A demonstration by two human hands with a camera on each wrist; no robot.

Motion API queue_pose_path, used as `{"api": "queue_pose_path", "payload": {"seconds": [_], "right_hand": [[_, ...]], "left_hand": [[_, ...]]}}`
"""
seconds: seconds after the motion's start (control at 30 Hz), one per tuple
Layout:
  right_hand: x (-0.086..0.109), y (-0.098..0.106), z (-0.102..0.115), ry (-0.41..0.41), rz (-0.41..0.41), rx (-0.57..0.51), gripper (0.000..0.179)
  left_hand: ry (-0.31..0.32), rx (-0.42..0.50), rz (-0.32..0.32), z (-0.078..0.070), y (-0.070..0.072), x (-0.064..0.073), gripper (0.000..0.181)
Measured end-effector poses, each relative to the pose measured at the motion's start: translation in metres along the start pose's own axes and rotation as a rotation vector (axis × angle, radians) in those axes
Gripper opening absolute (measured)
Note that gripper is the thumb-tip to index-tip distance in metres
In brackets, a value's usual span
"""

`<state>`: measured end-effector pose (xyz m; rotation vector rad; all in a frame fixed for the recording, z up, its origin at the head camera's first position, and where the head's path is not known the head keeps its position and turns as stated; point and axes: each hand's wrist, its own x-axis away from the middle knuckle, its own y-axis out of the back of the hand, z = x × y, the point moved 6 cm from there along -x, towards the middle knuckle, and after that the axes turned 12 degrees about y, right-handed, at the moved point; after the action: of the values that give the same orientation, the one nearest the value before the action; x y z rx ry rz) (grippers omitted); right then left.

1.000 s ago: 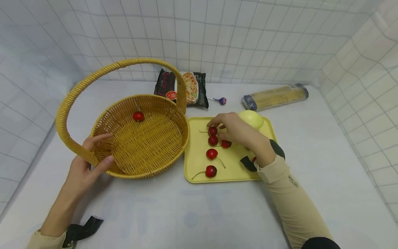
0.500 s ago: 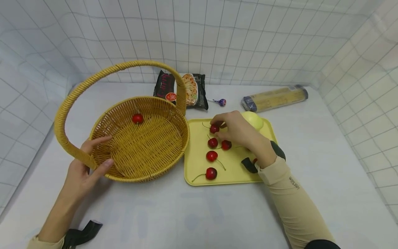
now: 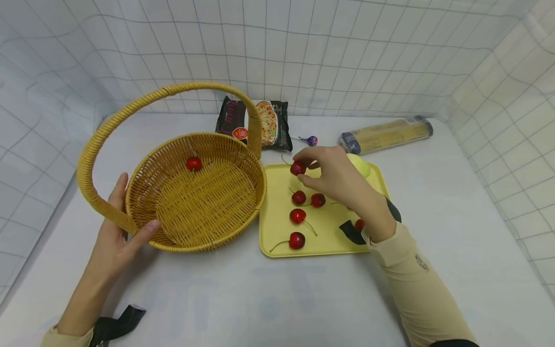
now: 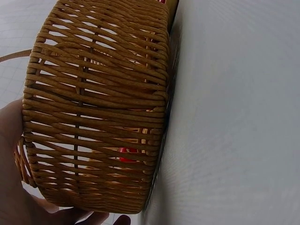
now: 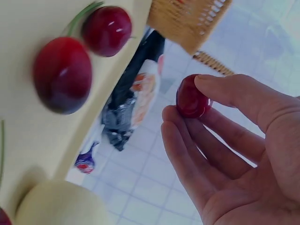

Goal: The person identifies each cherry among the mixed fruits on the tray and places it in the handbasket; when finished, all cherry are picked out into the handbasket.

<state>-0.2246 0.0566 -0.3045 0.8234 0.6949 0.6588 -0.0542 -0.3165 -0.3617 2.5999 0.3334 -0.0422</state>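
Note:
In the head view a round yellow wicker basket with a tall arched handle sits at the left, one red cherry inside. My left hand grips its near-left side by the handle's foot, thumb over the rim, fingers along the outside. The left wrist view shows the woven wall beside that hand. My right hand pinches a dark red cherry between thumb and fingers, above the far part of a yellow tray. Several stemmed cherries lie on the tray.
A pale yellow-green round fruit sits at the tray's far right, partly behind my right hand. Behind the tray are a black noodle packet, a lollipop and a long pack of dry pasta. Gridded white sheeting surrounds the table.
My right hand has taken hold of the far cherry and lifted it off the tray. My left index finger has moved from inside the basket to its outside.

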Motion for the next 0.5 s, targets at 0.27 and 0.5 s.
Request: {"api": "queue_pose_path", "payload": {"seconds": [0.27, 0.5], "right_hand": [[0.001, 0.008, 0.033, 0.036, -0.024, 0.112, 0.034], [0.000, 0.002, 0.047, 0.077, -0.034, 0.086, 0.036]], "left_hand": [[0.011, 0.003, 0.004, 0.000, -0.001, 0.001, 0.101], [-0.008, 0.016, 0.005, -0.001, 0.000, 0.000, 0.101]]}}
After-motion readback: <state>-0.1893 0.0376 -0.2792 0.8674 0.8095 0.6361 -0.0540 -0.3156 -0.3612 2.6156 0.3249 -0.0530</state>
